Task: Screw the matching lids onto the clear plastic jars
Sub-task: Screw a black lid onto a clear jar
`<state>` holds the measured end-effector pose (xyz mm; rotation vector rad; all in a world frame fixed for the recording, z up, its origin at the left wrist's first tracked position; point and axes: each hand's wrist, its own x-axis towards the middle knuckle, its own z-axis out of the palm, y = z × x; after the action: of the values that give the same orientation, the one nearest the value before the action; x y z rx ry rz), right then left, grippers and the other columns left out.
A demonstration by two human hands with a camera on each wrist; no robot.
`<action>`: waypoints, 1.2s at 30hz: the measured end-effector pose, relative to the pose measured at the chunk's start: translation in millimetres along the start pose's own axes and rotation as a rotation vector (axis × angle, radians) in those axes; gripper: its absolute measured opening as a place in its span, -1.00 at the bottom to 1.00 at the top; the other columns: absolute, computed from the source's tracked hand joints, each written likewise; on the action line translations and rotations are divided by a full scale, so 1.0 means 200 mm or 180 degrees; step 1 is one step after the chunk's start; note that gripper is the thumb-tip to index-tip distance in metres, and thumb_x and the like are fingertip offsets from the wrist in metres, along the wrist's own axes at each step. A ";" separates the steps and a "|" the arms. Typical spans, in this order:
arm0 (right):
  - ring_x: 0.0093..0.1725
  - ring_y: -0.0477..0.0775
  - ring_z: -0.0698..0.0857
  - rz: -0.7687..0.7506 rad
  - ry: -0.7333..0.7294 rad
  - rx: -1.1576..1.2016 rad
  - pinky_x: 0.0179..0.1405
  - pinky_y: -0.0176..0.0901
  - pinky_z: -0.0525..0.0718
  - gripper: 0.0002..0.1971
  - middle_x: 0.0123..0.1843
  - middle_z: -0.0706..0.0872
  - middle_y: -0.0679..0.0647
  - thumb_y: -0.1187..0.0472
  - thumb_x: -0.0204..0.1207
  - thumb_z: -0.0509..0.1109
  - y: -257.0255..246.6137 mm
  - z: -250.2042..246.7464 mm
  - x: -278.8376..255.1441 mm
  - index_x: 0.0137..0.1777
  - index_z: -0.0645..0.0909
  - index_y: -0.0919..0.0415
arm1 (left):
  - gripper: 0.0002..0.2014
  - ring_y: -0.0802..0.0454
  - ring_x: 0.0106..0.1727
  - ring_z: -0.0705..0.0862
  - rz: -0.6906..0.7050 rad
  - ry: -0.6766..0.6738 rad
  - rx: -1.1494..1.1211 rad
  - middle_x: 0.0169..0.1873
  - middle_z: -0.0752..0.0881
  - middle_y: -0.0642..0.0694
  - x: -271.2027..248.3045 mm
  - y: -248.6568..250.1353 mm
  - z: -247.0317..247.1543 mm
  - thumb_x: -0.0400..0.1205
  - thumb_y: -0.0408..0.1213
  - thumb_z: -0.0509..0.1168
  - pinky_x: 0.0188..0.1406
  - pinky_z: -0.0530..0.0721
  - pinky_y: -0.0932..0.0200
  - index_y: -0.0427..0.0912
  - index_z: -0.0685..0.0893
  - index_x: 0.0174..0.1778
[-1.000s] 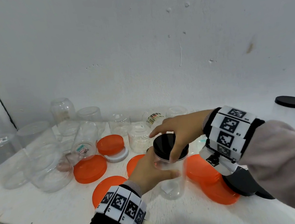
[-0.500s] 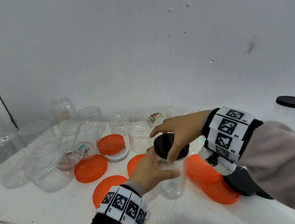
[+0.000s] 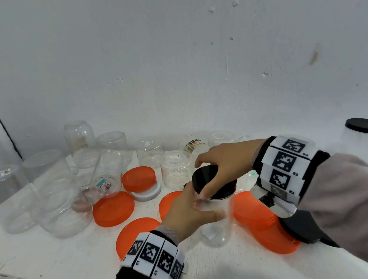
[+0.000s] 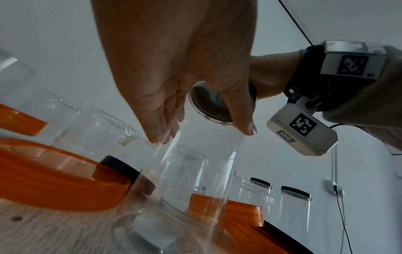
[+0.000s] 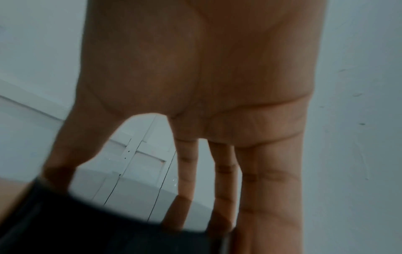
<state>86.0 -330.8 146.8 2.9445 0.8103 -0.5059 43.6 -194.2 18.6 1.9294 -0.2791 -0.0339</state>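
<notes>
Hands (image 3: 188, 213) grip jar (image 3: 215, 223) and black lid (image 3: 215, 185).

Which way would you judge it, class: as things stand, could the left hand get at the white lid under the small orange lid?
Probably not yet. The left hand grips the jar while the right hand holds its black lid. The white lid lies near on the left, but the small orange lid sits on it.

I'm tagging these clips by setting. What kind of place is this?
Probably a plain indoor storage or work corner: a white painted shelf against a scuffed bare wall, crowded with empty clear jars and loose orange lids.
</notes>
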 end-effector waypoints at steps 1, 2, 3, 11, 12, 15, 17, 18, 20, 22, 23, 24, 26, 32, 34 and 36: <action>0.30 -0.05 0.47 -0.0071 -0.0097 0.0075 0.32 0.01 0.54 -0.20 0.28 0.43 -0.19 -0.38 0.26 0.49 0.01 -0.01 -0.01 0.50 0.31 -0.27 | -0.25 0.63 0.00 0.54 -0.0002 0.0005 -0.0006 0.09 0.60 0.35 0.00 0.00 0.00 0.30 -0.14 0.64 -0.21 0.48 0.69 0.30 0.36 0.29; 0.34 -0.06 0.42 -0.0132 -0.0174 0.0124 0.37 0.01 0.50 -0.19 0.29 0.39 -0.20 -0.30 0.28 0.54 0.01 -0.03 -0.01 0.52 0.28 -0.32 | -0.24 0.62 0.01 0.54 -0.0001 0.0010 -0.0004 0.10 0.60 0.35 0.00 0.00 0.00 0.29 -0.13 0.64 -0.21 0.49 0.69 0.26 0.37 0.31; 0.37 -0.08 0.40 -0.0181 -0.0212 0.0143 0.38 0.01 0.49 -0.21 0.30 0.38 -0.22 -0.23 0.29 0.56 0.01 -0.03 -0.02 0.51 0.29 -0.35 | -0.24 0.62 0.00 0.54 0.0001 0.0015 0.0000 0.09 0.60 0.35 0.00 0.00 0.00 0.29 -0.13 0.64 -0.22 0.48 0.69 0.23 0.37 0.32; 0.15 0.06 0.67 -0.0057 -0.0063 0.0028 0.16 0.04 0.69 -0.30 0.23 0.52 -0.10 -0.39 0.28 0.47 -0.01 -0.01 0.00 0.39 0.41 -0.20 | -0.25 0.69 -0.03 0.52 -0.0032 -0.0008 -0.0026 0.08 0.59 0.36 0.00 0.00 0.00 0.31 -0.15 0.64 -0.24 0.48 0.70 0.28 0.33 0.28; 0.06 0.09 0.72 0.0026 -0.0047 -0.0015 0.09 0.03 0.72 -0.29 0.20 0.54 -0.05 -0.45 0.27 0.43 -0.01 0.00 0.00 0.36 0.41 -0.15 | -0.24 0.65 0.01 0.53 -0.0044 -0.0019 -0.0027 0.09 0.59 0.36 0.00 0.00 0.00 0.31 -0.14 0.63 -0.22 0.48 0.69 0.29 0.32 0.29; 0.03 0.07 0.70 0.0128 0.0022 -0.0155 0.04 0.01 0.71 -0.25 0.14 0.55 -0.02 -0.51 0.27 0.35 -0.03 0.01 0.00 0.34 0.40 -0.08 | -0.24 0.59 0.08 0.48 -0.0061 -0.0020 -0.0023 0.12 0.57 0.39 -0.01 0.00 0.00 0.31 -0.12 0.63 -0.19 0.47 0.70 0.32 0.31 0.28; 0.18 0.02 0.58 0.0067 -0.0026 -0.0132 0.20 0.03 0.63 -0.23 0.26 0.52 -0.04 -0.46 0.28 0.40 -0.02 0.01 0.00 0.43 0.35 -0.13 | -0.24 0.61 0.06 0.49 -0.0051 -0.0011 -0.0024 0.11 0.57 0.39 0.00 0.00 0.00 0.31 -0.12 0.63 -0.20 0.47 0.71 0.31 0.32 0.28; 0.25 -0.01 0.51 -0.0010 -0.0110 -0.0074 0.27 0.03 0.58 -0.21 0.32 0.47 -0.08 -0.39 0.29 0.46 -0.01 0.00 0.00 0.49 0.31 -0.19 | -0.24 0.62 0.03 0.50 -0.0046 -0.0007 -0.0017 0.10 0.57 0.39 0.00 0.00 0.00 0.31 -0.12 0.63 -0.21 0.47 0.70 0.29 0.32 0.29; 0.36 -0.03 0.42 -0.0180 -0.0286 0.0035 0.35 0.03 0.53 -0.20 0.33 0.37 -0.17 -0.22 0.30 0.56 -0.01 -0.03 -0.02 0.52 0.27 -0.33 | -0.23 0.63 -0.01 0.51 -0.0035 0.0009 0.0001 0.07 0.58 0.39 0.00 0.00 0.00 0.30 -0.12 0.64 -0.23 0.47 0.71 0.26 0.33 0.30; 0.39 -0.04 0.40 -0.0281 -0.0296 0.0022 0.36 0.03 0.53 -0.24 0.28 0.35 -0.22 -0.15 0.30 0.59 0.00 -0.04 -0.02 0.48 0.32 -0.38 | -0.23 0.60 0.01 0.52 -0.0029 0.0030 -0.0009 0.07 0.58 0.39 0.00 0.00 0.00 0.29 -0.11 0.64 -0.23 0.47 0.72 0.23 0.35 0.32; 0.38 -0.04 0.41 -0.0289 -0.0251 0.0005 0.35 0.02 0.54 -0.26 0.26 0.36 -0.22 -0.16 0.30 0.59 0.00 -0.04 -0.02 0.47 0.35 -0.37 | -0.22 0.56 0.04 0.53 -0.0031 0.0032 -0.0018 0.08 0.59 0.38 0.00 0.00 0.00 0.29 -0.11 0.64 -0.22 0.48 0.71 0.21 0.36 0.34; 0.35 -0.03 0.46 -0.0269 -0.0204 -0.0011 0.33 0.01 0.57 -0.28 0.24 0.39 -0.22 -0.20 0.29 0.58 0.00 -0.04 -0.02 0.46 0.37 -0.35 | -0.21 0.52 0.07 0.54 -0.0038 0.0027 -0.0033 0.09 0.59 0.36 0.00 0.00 0.01 0.29 -0.12 0.64 -0.22 0.49 0.71 0.19 0.36 0.36; 0.22 0.03 0.63 -0.0160 -0.0130 -0.0040 0.21 0.01 0.67 -0.28 0.23 0.46 -0.16 -0.32 0.28 0.52 -0.01 -0.02 -0.01 0.44 0.40 -0.27 | -0.21 0.47 0.10 0.55 -0.0049 0.0029 -0.0065 0.12 0.61 0.32 0.00 0.00 0.01 0.29 -0.14 0.64 -0.21 0.51 0.68 0.20 0.37 0.36; -0.01 -0.02 0.62 0.0077 0.0001 -0.0155 -0.07 -0.09 0.66 -0.23 0.25 0.51 -0.01 -0.49 0.30 0.35 -0.02 0.02 0.00 0.43 0.35 -0.10 | -0.26 0.56 0.10 0.53 -0.0050 0.0013 -0.0084 0.13 0.61 0.33 0.00 -0.01 0.01 0.29 -0.16 0.64 -0.18 0.48 0.69 0.35 0.35 0.24; 0.28 0.01 0.52 -0.0037 -0.0119 -0.0079 0.24 0.02 0.60 -0.18 0.36 0.43 -0.08 -0.40 0.30 0.45 -0.01 0.00 -0.01 0.53 0.26 -0.21 | -0.23 0.66 0.02 0.54 -0.0034 0.0020 -0.0097 0.11 0.61 0.35 0.00 -0.01 0.01 0.29 -0.16 0.65 -0.21 0.48 0.70 0.30 0.35 0.28; 0.37 -0.03 0.41 -0.0188 -0.0218 -0.0019 0.35 0.04 0.53 -0.17 0.38 0.37 -0.15 -0.24 0.31 0.55 0.00 -0.02 -0.03 0.55 0.23 -0.32 | -0.22 0.70 -0.02 0.52 -0.0016 0.0023 -0.0094 0.08 0.61 0.35 0.00 0.00 0.01 0.29 -0.17 0.65 -0.22 0.48 0.70 0.22 0.36 0.33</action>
<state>82.8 -333.1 152.0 2.8876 0.8917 -0.6032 43.8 -195.8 17.1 1.9005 -0.2676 -0.0343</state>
